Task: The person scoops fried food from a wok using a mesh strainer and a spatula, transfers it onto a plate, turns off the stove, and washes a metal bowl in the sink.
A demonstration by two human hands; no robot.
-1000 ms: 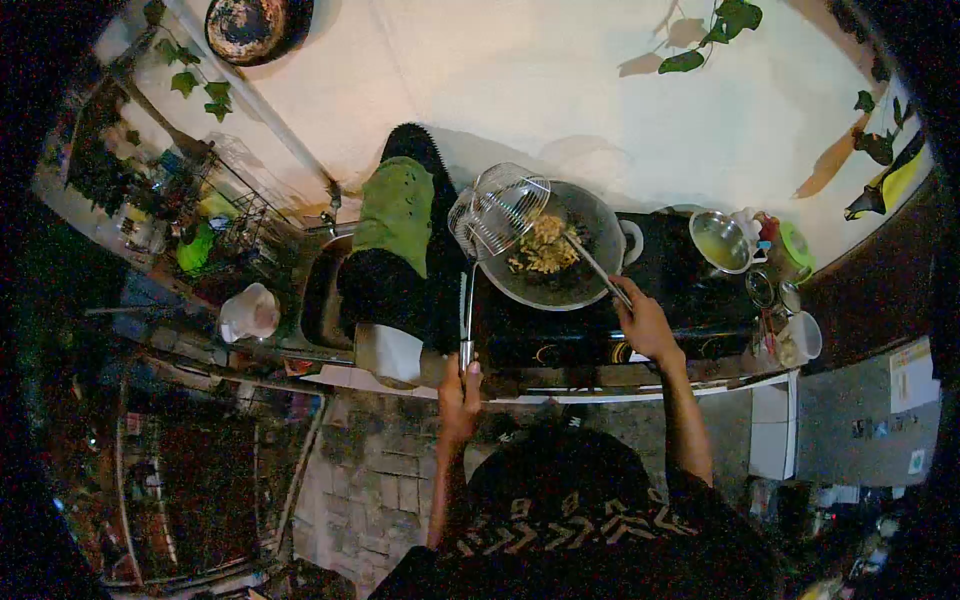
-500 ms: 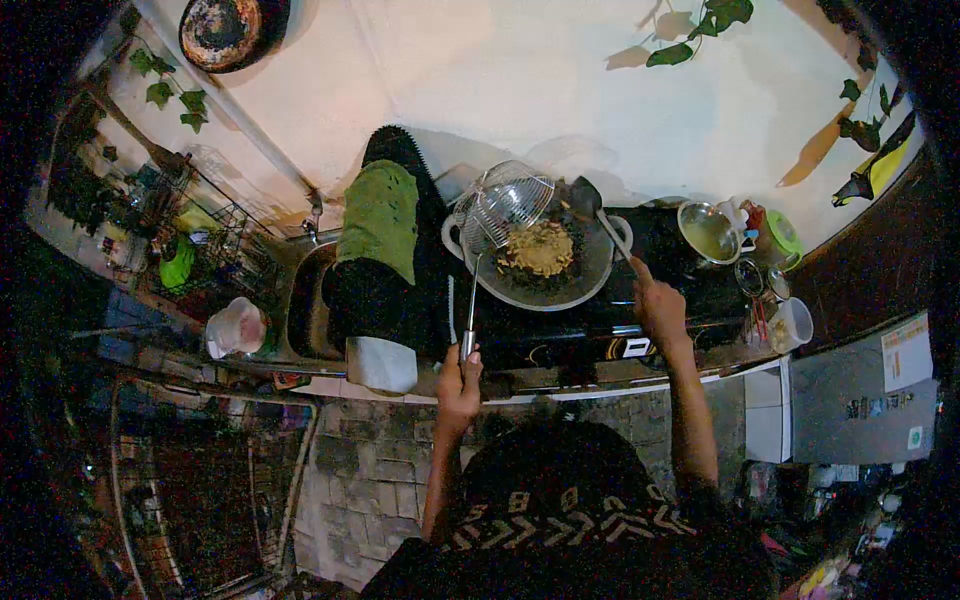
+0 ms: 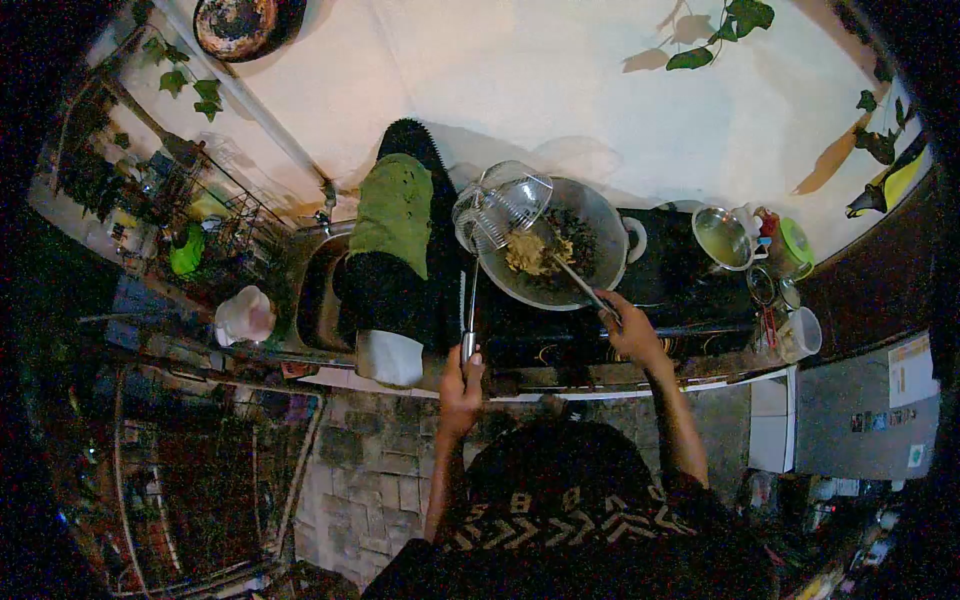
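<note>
My left hand (image 3: pixel 461 393) is closed around the handle of a wire skimmer (image 3: pixel 513 190). Its basket hangs over the left side of a wok (image 3: pixel 545 300) on the stove. Inside the wok, a pale yellowish heap of food (image 3: pixel 528 254) lies beside darker pieces (image 3: pixel 590 240). My right hand (image 3: pixel 634 332) grips the handle of a spatula (image 3: pixel 578 278), which slants down to the left into the wok. The spatula's blade is hidden at the food.
Left of the wok, a green cloth (image 3: pixel 393 210) lies on a dark object beside the sink (image 3: pixel 325 290). To the right stand a metal bowl (image 3: pixel 722 238), a green-rimmed container (image 3: pixel 797 250) and a clear plastic cup (image 3: pixel 800 335). A dish rack (image 3: pixel 225 215) is at far left.
The spatula has swung from the wok's upper right edge down into the food, and my right hand moved left and lower. The pale heap has shifted left. My left hand keeps the skimmer nearly still.
</note>
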